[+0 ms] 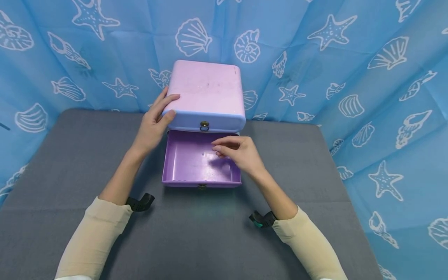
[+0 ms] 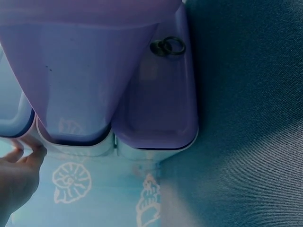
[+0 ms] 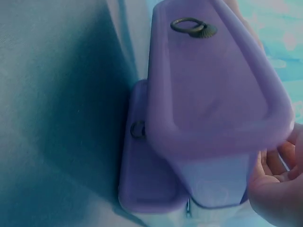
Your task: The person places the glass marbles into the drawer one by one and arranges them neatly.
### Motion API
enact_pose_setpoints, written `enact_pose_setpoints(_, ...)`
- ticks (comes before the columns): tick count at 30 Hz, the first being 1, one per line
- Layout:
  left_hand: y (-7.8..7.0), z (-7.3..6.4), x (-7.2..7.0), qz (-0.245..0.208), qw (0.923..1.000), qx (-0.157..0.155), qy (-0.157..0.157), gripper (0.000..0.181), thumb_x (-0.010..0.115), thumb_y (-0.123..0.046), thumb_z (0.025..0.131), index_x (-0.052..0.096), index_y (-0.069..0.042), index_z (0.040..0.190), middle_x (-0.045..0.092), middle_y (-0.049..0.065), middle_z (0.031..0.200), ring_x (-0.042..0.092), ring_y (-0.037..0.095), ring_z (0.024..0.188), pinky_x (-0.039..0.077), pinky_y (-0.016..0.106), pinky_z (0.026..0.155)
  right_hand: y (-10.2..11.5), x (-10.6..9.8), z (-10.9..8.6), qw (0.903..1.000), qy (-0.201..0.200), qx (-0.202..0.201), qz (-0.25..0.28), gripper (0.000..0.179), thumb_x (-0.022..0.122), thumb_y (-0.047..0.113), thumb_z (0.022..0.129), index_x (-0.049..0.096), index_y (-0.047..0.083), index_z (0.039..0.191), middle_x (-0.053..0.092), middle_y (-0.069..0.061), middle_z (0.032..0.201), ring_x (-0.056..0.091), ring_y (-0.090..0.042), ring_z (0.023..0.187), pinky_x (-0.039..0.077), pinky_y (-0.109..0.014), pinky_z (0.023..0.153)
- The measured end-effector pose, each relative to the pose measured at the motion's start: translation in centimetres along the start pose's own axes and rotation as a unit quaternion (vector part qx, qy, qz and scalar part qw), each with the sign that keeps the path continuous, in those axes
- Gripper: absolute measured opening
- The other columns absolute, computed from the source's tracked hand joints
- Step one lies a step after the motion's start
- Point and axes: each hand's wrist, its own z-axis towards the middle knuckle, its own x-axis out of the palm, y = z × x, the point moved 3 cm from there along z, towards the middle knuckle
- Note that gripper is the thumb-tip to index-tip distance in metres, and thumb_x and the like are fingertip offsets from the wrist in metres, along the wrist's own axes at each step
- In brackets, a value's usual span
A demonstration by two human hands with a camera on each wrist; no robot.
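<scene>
A small drawer cabinet (image 1: 207, 87) with a pale pink top stands at the back of the table. Its blue top drawer (image 1: 224, 122) is closed, while the purple middle drawer (image 1: 185, 183) is pulled far out. Below that, a purple bottom drawer (image 2: 161, 99) is closed. My left hand (image 1: 154, 120) rests on the cabinet's left side and top edge, its fingers fairly straight. Over the right part of the pulled-out drawer hovers my right hand (image 1: 238, 152), fingers loosely bent and thumb near the index finger. No thing shows between them.
A grey cloth covers the table (image 1: 206, 241). Behind and to the right hangs a blue curtain (image 1: 308, 58) with white shells and starfish. Each drawer front carries a ring pull, such as the brass one (image 1: 204, 125) on the blue drawer. Dark bands (image 1: 140, 202) sit on both wrists.
</scene>
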Motion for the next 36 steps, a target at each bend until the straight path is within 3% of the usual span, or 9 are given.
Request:
enact_pose_setpoints(10,0.0,0.0,0.1,-0.004,1.0000,0.000,-0.003,0.040,0.052,-0.005,0.102,0.049,0.005,0.141,0.016,0.018,0.164,0.017,0.026,0.151,0.027,0.034,0.118,-0.4,-3.0,-2.1,0.9994,-0.027,-0.019,0.014,0.020,0.070,0.008,0.093,0.073,-0.006,0.107,0.075,-0.014,0.096,0.071,-0.031,0.083,0.060,-0.037,0.076)
enact_pose_setpoints(15,0.1,0.1,0.0,-0.004,1.0000,-0.003,-0.006,0.040,0.053,-0.006,0.102,0.050,0.004,0.140,0.018,0.016,0.164,0.018,0.026,0.151,0.027,0.034,0.118,-0.8,-4.5,-3.3,0.9989,-0.046,-0.006,0.011,0.021,0.069,0.008,0.094,0.072,-0.007,0.108,0.074,-0.014,0.097,0.072,-0.025,0.085,0.059,-0.040,0.078)
enact_pose_setpoints(22,-0.1,0.1,0.0,0.005,0.9999,-0.008,-0.008,0.039,0.053,-0.005,0.101,0.051,0.005,0.139,0.019,0.015,0.163,0.019,0.026,0.150,0.027,0.036,0.118,-1.7,-6.3,-4.9,0.9975,-0.071,0.005,0.000,0.022,0.071,0.009,0.093,0.072,-0.008,0.107,0.074,-0.015,0.097,0.072,-0.026,0.083,0.060,-0.038,0.075)
enact_pose_setpoints(31,0.0,0.1,-0.1,0.007,0.9999,-0.005,-0.010,0.039,0.053,-0.007,0.102,0.051,0.004,0.140,0.020,0.014,0.163,0.019,0.025,0.150,0.028,0.035,0.117,-2.5,-7.9,-6.5,0.9967,-0.075,0.016,-0.026,0.021,0.070,0.011,0.094,0.073,-0.004,0.107,0.073,-0.023,0.099,0.071,-0.019,0.080,0.059,-0.040,0.076)
enact_pose_setpoints(36,0.0,0.1,0.0,0.005,0.9999,-0.006,-0.009,0.039,0.053,-0.006,0.102,0.051,0.004,0.140,0.019,0.015,0.163,0.020,0.025,0.150,0.030,0.035,0.117,-3.3,-8.5,-7.5,0.9954,-0.086,0.028,-0.031,0.021,0.070,0.012,0.094,0.073,-0.004,0.107,0.073,-0.020,0.098,0.071,-0.018,0.079,0.059,-0.037,0.075)
